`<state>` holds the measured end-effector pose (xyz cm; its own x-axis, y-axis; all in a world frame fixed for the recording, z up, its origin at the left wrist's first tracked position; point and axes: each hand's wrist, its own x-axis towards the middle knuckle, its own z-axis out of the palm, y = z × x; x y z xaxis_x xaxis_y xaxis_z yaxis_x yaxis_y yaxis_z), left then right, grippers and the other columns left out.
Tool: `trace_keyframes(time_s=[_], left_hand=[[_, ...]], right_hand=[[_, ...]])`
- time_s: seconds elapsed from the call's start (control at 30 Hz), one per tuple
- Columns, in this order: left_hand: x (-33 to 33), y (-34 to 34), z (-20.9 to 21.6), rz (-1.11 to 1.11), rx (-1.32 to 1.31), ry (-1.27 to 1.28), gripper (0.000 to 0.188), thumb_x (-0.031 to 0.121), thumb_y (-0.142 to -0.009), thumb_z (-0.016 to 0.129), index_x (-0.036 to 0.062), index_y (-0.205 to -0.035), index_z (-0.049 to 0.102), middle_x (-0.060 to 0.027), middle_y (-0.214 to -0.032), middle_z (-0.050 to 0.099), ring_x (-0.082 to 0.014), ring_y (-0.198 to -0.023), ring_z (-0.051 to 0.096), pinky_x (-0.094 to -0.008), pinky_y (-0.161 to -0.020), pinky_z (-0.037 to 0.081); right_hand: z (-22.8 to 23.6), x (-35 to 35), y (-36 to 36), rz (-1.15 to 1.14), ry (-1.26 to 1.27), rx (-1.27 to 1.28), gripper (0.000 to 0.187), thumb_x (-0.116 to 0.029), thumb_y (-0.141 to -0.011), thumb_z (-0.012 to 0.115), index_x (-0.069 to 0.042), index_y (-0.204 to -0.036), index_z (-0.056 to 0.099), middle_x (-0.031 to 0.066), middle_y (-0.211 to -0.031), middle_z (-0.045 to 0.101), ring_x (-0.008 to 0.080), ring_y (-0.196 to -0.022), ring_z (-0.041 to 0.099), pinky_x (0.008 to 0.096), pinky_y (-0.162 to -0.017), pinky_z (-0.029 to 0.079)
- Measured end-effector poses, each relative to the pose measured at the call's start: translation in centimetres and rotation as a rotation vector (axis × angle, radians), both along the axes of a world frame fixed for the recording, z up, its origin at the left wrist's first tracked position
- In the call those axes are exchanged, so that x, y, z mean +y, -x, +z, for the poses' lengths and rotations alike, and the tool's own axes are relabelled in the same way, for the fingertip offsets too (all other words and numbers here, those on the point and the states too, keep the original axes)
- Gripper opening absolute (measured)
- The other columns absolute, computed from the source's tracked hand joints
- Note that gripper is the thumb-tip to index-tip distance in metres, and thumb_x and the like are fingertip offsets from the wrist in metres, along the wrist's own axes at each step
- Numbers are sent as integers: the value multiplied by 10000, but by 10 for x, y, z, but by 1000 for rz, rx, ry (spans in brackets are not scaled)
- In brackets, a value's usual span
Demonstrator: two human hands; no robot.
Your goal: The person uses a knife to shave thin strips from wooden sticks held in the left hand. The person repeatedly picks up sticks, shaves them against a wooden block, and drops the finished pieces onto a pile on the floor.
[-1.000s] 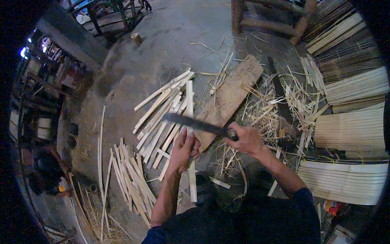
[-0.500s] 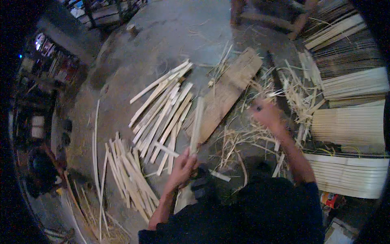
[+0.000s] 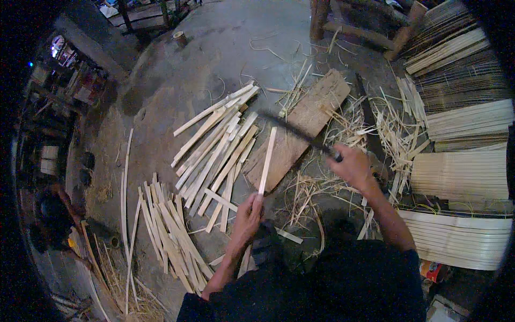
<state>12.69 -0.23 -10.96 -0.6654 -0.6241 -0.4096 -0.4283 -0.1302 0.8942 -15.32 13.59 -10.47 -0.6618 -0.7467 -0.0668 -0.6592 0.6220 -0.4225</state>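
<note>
My left hand (image 3: pixel 248 217) is closed around the lower end of a pale bamboo strip (image 3: pixel 269 158), which points away from me over the near part of a flat wooden board (image 3: pixel 333 92). In my right hand (image 3: pixel 351 165) is a knife (image 3: pixel 292 127); its long dark blade, smeared by motion, reaches left across the board above the strip's far tip. The blade and the strip look apart. Left of the board lies a fanned pile of split strips (image 3: pixel 214 145). A second bundle of strips (image 3: pixel 169 231) sits nearer, left of my left forearm.
Curly shavings (image 3: pixel 306 198) litter the floor around the board, beside a dark bar (image 3: pixel 367 112). Slatted mats (image 3: pixel 461 174) are stacked along the right. A wooden frame (image 3: pixel 362 35) stands at the far right, a small cup (image 3: pixel 179 37) far left. Long thin strips (image 3: pixel 126 188) lie at left.
The knife's blade, not distinguishable before, now stretches left over the board. The strip in my left hand has tilted a little to the right.
</note>
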Motion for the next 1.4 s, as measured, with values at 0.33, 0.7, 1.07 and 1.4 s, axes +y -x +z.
trace_keyframes(time_s=[0.33, 0.7, 1.07, 1.4], left_hand=[[10, 14, -4, 48, -110, 425, 268, 232, -902, 549, -13, -807, 597, -74, -562, 535, -146, -513, 522, -293, -489, 407], [-20, -198, -70, 457, -540, 456, 228, 182, -861, 573, 1, -993, 611, -188, -744, 611, -324, -685, 609, -401, -633, 465], [-110, -22, -125, 8, -248, 1098, 310, 91, -737, 666, 19, -999, 517, -203, -1002, 567, -392, -898, 558, -445, -757, 465], [-161, -3, -111, -184, 59, 1054, 250, 135, -781, 643, 12, -979, 551, -164, -779, 538, -322, -709, 560, -395, -618, 443]], right_hand=[[-27, -7, -16, 121, -60, 99, 264, -371, -700, 705, -151, -801, 599, 99, -682, 628, 338, -649, 626, 442, -573, 484], [-53, 34, 13, -235, -144, 33, 365, -334, -741, 676, -57, -975, 639, 178, -872, 649, 356, -816, 626, 437, -729, 485], [-42, 23, -34, -187, -66, -222, 322, -277, -731, 651, -33, -938, 616, 193, -765, 632, 348, -715, 626, 404, -653, 477], [-72, 108, -46, -295, 76, -182, 359, -290, -746, 683, 3, -947, 628, 195, -769, 648, 317, -707, 644, 389, -633, 474]])
